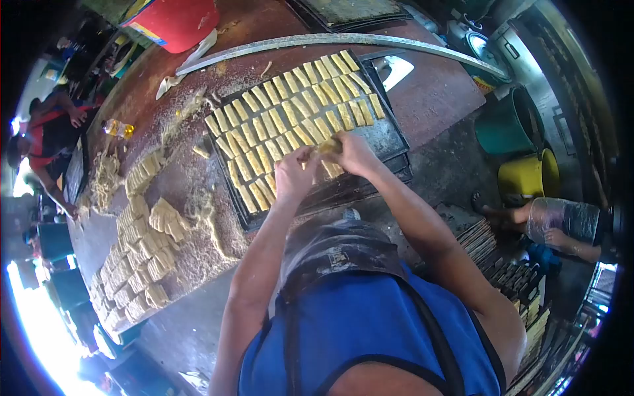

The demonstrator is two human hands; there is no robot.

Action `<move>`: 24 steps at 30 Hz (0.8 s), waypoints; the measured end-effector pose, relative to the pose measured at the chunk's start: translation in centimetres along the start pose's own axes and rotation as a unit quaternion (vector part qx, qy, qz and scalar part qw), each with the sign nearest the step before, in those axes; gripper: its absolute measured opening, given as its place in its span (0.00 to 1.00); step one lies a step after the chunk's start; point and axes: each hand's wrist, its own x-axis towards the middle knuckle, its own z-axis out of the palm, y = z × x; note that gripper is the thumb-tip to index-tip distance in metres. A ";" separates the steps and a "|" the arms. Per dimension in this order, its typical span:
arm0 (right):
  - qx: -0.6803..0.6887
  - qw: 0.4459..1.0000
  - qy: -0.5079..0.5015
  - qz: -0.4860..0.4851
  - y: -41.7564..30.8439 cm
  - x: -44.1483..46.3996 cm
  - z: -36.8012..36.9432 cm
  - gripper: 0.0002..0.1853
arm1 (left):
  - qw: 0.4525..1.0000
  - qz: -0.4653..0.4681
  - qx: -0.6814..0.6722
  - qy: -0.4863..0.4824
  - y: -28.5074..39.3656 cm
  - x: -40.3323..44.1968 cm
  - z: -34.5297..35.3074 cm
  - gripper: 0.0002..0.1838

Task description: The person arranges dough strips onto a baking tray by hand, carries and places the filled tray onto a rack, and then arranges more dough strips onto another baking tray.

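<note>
A dark baking tray lies before me with rows of pale yellow dough strips on it. Over its near side, my right hand is closed around a small bunch of dough strips. My left hand is just to the left, fingers pinched together close to the bunch; whatever is between them is hidden. Bare dark metal shows at the tray's right corner. More trays appear stacked beneath it.
Stacks of cut dough and floury scraps cover the table's left. A long metal bar lies behind the tray. Near it stands a red bucket; an oil bottle lies left. Green and yellow buckets stand right. Other people are at both sides.
</note>
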 end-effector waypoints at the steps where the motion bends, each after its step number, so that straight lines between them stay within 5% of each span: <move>1: -0.073 0.997 0.032 -0.017 -0.4 -0.3 0.3 0.21 | 0.995 -0.080 -0.051 -0.014 0.4 0.2 -0.6 0.18; 7: -0.127 0.988 0.091 0.008 0.2 -0.5 1.1 0.21 | 0.995 -0.014 -0.083 0.049 -1.0 0.7 -1.8 0.13; 9: -0.141 0.986 0.087 0.026 0.4 -0.7 0.9 0.19 | 0.957 0.227 0.174 -0.054 -0.9 -0.4 -1.9 0.09; 10: -0.114 0.985 0.127 0.033 0.2 -1.0 0.6 0.19 | 0.939 0.198 0.238 -0.149 -0.6 -0.9 -1.7 0.09; 13: -0.150 0.966 0.208 0.008 0.6 -1.9 0.4 0.19 | 0.949 0.278 0.140 -0.054 -2.2 -2.4 -1.0 0.10; 17: -0.182 0.972 0.141 -0.039 1.3 -2.5 0.3 0.17 | 0.953 0.266 0.133 -0.054 -2.6 -2.4 -0.3 0.13; 19: -0.074 0.987 0.133 0.048 1.4 -2.2 -0.8 0.19 | 0.956 0.261 0.127 -0.038 -2.2 -2.4 -0.2 0.15; 24: -0.051 0.989 0.125 0.060 2.5 -1.2 -2.5 0.21 | 0.966 0.200 0.162 -0.020 -1.3 -2.4 0.7 0.18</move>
